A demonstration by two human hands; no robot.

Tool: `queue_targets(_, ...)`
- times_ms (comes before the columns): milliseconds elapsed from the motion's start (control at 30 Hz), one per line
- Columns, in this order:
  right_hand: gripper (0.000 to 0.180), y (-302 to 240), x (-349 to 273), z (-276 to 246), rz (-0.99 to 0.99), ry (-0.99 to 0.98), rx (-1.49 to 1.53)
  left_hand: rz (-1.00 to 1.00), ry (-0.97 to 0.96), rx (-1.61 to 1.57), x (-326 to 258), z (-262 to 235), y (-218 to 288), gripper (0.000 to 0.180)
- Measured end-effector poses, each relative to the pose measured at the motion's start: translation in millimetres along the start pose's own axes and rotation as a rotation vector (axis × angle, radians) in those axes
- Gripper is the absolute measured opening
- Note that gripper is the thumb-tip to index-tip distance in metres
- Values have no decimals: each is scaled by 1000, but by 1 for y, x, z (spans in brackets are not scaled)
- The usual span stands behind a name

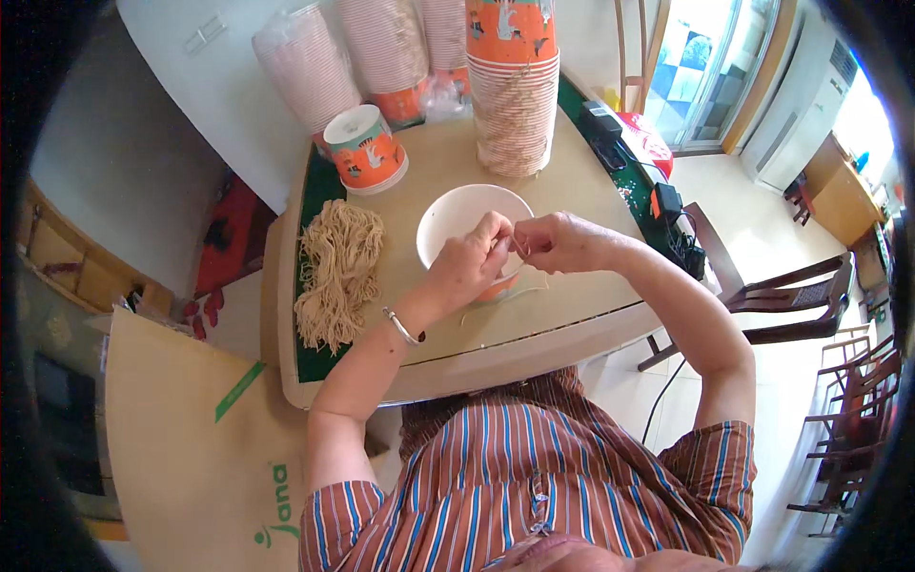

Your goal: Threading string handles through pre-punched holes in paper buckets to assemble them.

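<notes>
While both hands meet over the table (572, 315), the scene reads so:
Cup: a paper cup (469, 224), white inside with an orange outside, stands open end up near the table's front edge
String: a thin pale string (519, 289) trails from the fingers down beside the cup
Left hand: left hand (467, 267) curled, fingertips pressed together on the string at the cup's rim
Right hand: right hand (558, 240) likewise pinching, touching the left
Nearby: bundle of tan strings (335, 272) lies left; a stack of cups (513, 95) stands behind
Hidden: the pinch point itself is too small to make out
</notes>
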State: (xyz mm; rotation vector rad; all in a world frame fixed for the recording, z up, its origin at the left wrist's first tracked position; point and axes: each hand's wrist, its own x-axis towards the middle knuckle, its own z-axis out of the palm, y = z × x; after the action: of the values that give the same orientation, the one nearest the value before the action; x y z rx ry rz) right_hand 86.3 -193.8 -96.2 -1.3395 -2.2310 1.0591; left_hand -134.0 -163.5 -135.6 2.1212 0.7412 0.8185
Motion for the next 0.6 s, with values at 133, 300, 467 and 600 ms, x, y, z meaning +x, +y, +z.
queue_targets(133,10,-2,-6,0,48,-39,-9,42,-13,32,1,0,6,10)
queue_targets(300,4,-12,-7,-4,183,-99,-42,71,-8,44,1,2,-1,10)
queue_targets(467,10,-5,-7,-2,128,-72,51,137,43,280,-5,3,6,12)
queue_targets(600,10,-2,-7,-2,141,-71,114,321,115,276,-12,10,16,16)
